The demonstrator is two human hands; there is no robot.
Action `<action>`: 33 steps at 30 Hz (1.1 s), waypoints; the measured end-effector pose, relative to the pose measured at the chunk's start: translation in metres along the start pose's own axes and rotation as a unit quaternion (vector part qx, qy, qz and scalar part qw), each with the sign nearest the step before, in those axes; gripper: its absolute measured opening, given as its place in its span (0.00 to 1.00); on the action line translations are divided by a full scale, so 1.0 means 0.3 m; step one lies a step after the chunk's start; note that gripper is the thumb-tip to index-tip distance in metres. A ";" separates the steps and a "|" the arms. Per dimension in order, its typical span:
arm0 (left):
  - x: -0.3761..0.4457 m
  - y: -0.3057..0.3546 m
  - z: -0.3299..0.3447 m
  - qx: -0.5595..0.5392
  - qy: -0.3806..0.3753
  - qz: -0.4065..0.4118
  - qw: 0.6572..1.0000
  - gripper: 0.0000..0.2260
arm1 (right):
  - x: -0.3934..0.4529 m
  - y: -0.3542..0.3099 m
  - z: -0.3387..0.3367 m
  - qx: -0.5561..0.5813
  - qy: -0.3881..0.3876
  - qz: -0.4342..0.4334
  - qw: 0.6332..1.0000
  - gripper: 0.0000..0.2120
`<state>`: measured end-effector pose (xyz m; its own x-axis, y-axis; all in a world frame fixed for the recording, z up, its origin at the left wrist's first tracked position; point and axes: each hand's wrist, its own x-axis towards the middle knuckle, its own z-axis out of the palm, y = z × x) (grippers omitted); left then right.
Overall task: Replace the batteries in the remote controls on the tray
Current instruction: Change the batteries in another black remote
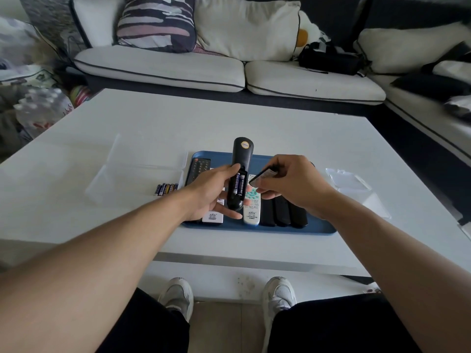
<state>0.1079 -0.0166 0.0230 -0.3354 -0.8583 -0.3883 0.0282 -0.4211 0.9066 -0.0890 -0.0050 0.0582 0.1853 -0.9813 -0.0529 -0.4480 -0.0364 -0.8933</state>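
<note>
The black remote (pixel 239 171) is being held back-side up above the blue tray (pixel 257 229), its battery compartment lying open and showing two dark batteries (pixel 239 184) seated side by side; a round yellow sticker is sitting near its far end. The left hand (pixel 214 193) is grasping the remote from the left. The right hand (pixel 290 183) is pinching the detached battery cover (pixel 262 176) just beside it. Spare batteries (pixel 166 189) are lying on the white table (pixel 254 123), left of the tray.
</note>
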 end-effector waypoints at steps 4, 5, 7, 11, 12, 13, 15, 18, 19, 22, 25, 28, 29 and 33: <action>-0.001 -0.001 0.005 -0.002 -0.002 -0.004 1.000 0.19 | -0.006 0.001 0.024 -0.045 -0.037 -0.013 0.998 0.06; -0.003 -0.001 0.009 -0.002 -0.004 -0.003 1.000 0.19 | -0.005 0.001 0.032 -0.062 -0.040 -0.015 0.997 0.06; -0.007 0.001 0.015 -0.006 -0.009 -0.003 1.000 0.20 | 0.000 -0.001 0.040 -0.091 -0.032 -0.024 0.995 0.07; -0.015 0.008 0.026 -0.010 -0.023 -0.003 1.000 0.20 | 0.002 -0.002 0.042 -0.062 -0.025 -0.030 0.997 0.12; -0.019 0.011 0.028 -0.012 -0.027 -0.003 1.000 0.21 | 0.001 -0.003 0.042 -0.056 -0.026 -0.032 0.998 0.15; -0.021 0.014 0.030 -0.016 -0.031 -0.005 0.999 0.22 | -0.001 -0.005 0.042 -0.046 -0.028 -0.035 0.998 0.18; -0.026 0.019 0.034 -0.026 -0.030 -0.006 0.999 0.22 | -0.003 -0.011 0.043 -0.017 -0.032 -0.043 0.998 0.19; -0.032 0.024 0.034 -0.037 -0.027 -0.006 0.999 0.23 | -0.001 -0.011 0.041 -0.015 -0.036 -0.055 0.998 0.19; -0.032 0.024 0.033 -0.037 -0.028 -0.006 0.999 0.23 | 0.001 -0.008 0.038 -0.028 -0.039 -0.058 0.997 0.18; -0.034 0.023 0.033 -0.031 -0.031 -0.004 0.999 0.22 | 0.007 0.000 0.029 -0.051 -0.052 -0.071 0.995 0.13; -0.037 0.023 0.034 -0.030 -0.027 -0.002 0.999 0.22 | 0.006 0.006 0.028 -0.042 -0.055 -0.076 0.995 0.11; -0.035 0.024 0.036 -0.029 -0.034 0.000 0.999 0.22 | 0.011 0.008 0.023 -0.069 -0.024 -0.095 0.993 0.12; -0.036 0.025 0.036 -0.030 -0.037 0.000 0.999 0.23 | 0.014 0.010 0.022 -0.083 -0.012 -0.099 0.992 0.13; -0.039 0.025 0.039 -0.037 -0.044 -0.002 0.998 0.24 | 0.025 0.028 0.021 -0.110 0.033 -0.089 0.989 0.15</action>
<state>0.1010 -0.0062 0.0365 -0.4179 -0.8283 -0.3733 0.0956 -0.4487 0.8886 -0.0859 -0.0116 0.0475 0.2246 -0.9654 0.1329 -0.5936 -0.2437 -0.7670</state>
